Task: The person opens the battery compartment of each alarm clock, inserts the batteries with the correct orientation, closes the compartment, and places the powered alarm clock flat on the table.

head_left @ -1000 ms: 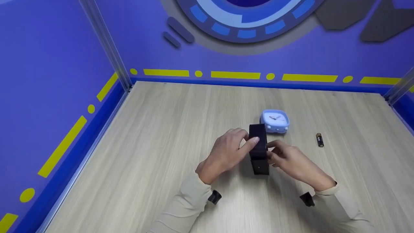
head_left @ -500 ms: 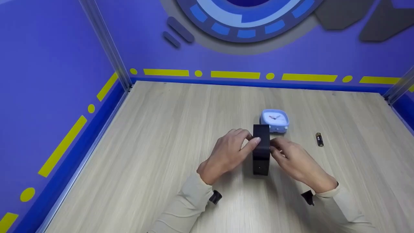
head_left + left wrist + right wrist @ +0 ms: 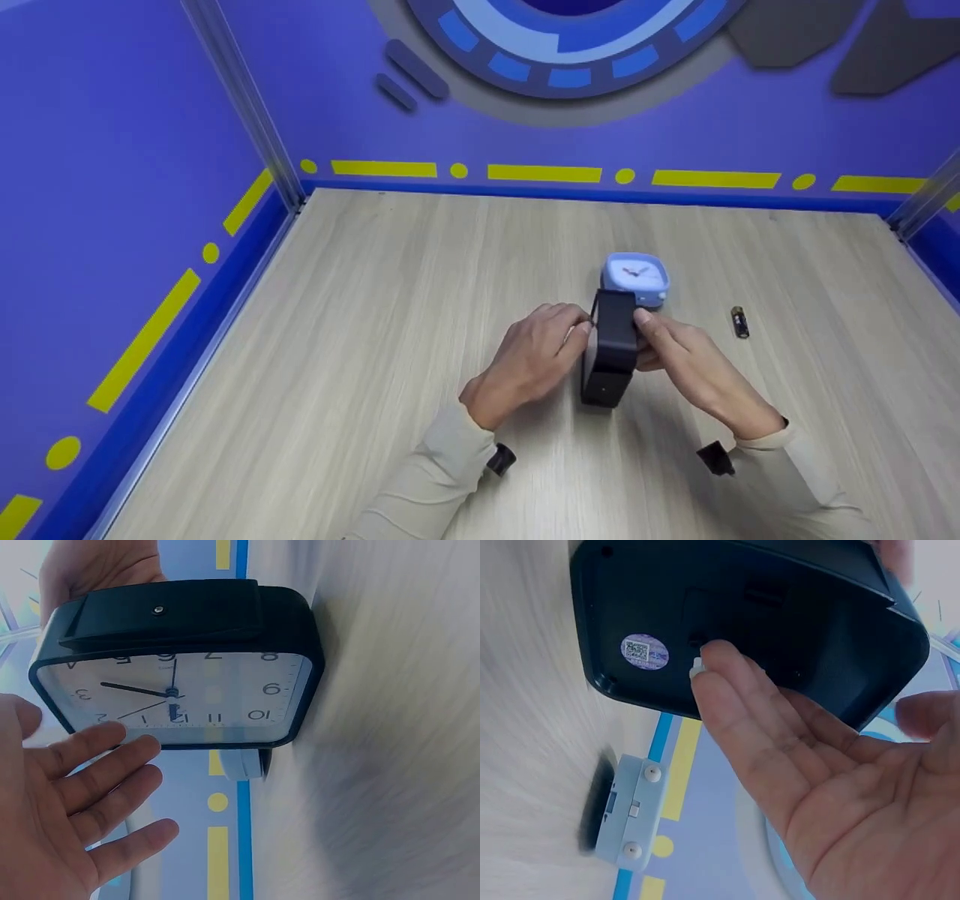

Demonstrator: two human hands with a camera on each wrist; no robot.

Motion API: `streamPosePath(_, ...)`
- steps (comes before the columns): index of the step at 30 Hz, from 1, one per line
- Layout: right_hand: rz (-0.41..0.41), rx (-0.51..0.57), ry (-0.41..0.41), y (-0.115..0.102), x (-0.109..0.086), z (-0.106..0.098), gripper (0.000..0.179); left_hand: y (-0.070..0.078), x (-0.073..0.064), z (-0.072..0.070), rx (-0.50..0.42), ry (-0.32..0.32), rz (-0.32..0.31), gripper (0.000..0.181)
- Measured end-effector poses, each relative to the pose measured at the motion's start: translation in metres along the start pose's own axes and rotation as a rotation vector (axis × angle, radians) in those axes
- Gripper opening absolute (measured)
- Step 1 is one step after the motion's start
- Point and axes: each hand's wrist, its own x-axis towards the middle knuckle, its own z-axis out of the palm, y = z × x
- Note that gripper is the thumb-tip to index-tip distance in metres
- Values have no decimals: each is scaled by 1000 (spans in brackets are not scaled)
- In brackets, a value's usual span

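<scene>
A black table clock [image 3: 619, 322] stands on its short side, tilted, between my hands. In the left wrist view its white dial [image 3: 225, 690] with black numerals faces my left hand [image 3: 90, 795], whose fingers spread loosely by the dial's edge. From above, that left hand [image 3: 532, 352] is at the clock's left side. My right hand [image 3: 802, 757] lays nearly straight fingers against the clock's black back [image 3: 735, 615], over a small white knob [image 3: 697, 669] they partly cover. Its thumb [image 3: 922, 714] stands away from the fingers, near the clock's edge.
A small light-blue alarm clock [image 3: 636, 277] stands just behind the black clock, close to it. Farther right lies a single battery [image 3: 740, 322] on the wooden tabletop [image 3: 390, 300]. Blue patterned walls [image 3: 525, 146] bound the table at the back and left.
The black clock has shifted slightly right and turned, so a strip of its dial shows on the left. My right fingers have gone from bent at its back to straighter, with the thumb raised.
</scene>
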Motion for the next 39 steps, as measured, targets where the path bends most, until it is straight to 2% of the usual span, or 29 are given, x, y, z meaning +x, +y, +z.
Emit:
streamPosePath(3, 12, -54, 10, -1, 0, -1, 51, -1, 0, 3, 8, -12, -15, 31)
streamPosePath(7, -10, -160, 44, -3, -2, -2, 46, -2, 0, 6, 33, -39, -41, 29)
streamPosePath(10, -20, -192, 56, -6, -3, -3, 43, -1, 0, 8, 52, -61, -59, 30)
streamPosePath(12, -15, -170, 42, -8, -4, -6, 42, 0, 0, 8, 60, -78, -74, 32)
streamPosePath(18, 35, 2, -39, -11, -5, -14, 42, -3, -1, 14, 75, -144, -152, 46)
streamPosePath(23, 63, 50, -74, -11, -6, -17, 42, -8, -3, 17, 142, -176, -214, 60)
streamPosePath(33, 51, 154, -101, -8, -6, -24, 37, -10, -5, 19, 171, -258, -205, 63)
streamPosePath(39, 72, 185, -76, -8, -4, -25, 33, -11, -6, 19, 173, -257, -214, 65)
